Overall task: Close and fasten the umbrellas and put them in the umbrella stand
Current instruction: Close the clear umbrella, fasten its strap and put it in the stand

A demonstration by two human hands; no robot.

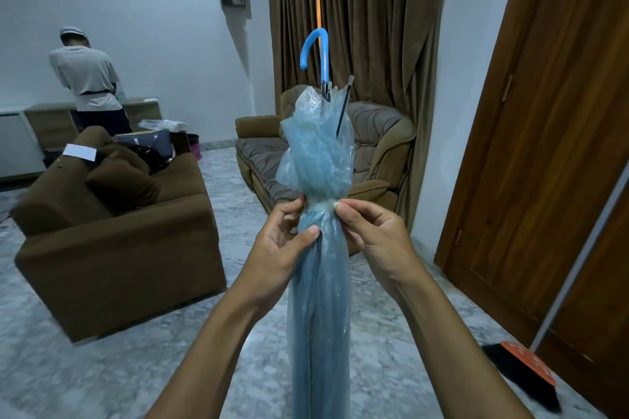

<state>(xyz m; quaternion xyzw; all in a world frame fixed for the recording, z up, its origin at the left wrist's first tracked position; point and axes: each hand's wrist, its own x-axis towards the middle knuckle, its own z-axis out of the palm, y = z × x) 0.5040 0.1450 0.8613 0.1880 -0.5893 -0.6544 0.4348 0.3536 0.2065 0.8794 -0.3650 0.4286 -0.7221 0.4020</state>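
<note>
A folded translucent blue umbrella (320, 299) stands upright in front of me, its blue hooked handle (316, 51) at the top. Its canopy is gathered tight at a narrow waist, where a pale strap (325, 206) wraps around it. My left hand (282, 241) grips the canopy just below that waist, thumb pressed on the fabric. My right hand (371, 231) pinches the strap end at the waist from the right. Above the waist the plastic bulges loosely, and a black rib tip (345, 105) sticks out. The lower end of the umbrella is cut off by the frame. No umbrella stand is in sight.
A brown sofa (112, 241) stands on the left, a tan armchair (371, 153) behind the umbrella, brown curtains (357, 17) at the back. A wooden door (544, 146) and a broom (524, 371) are on the right. A person (88, 82) stands at the far left, back turned.
</note>
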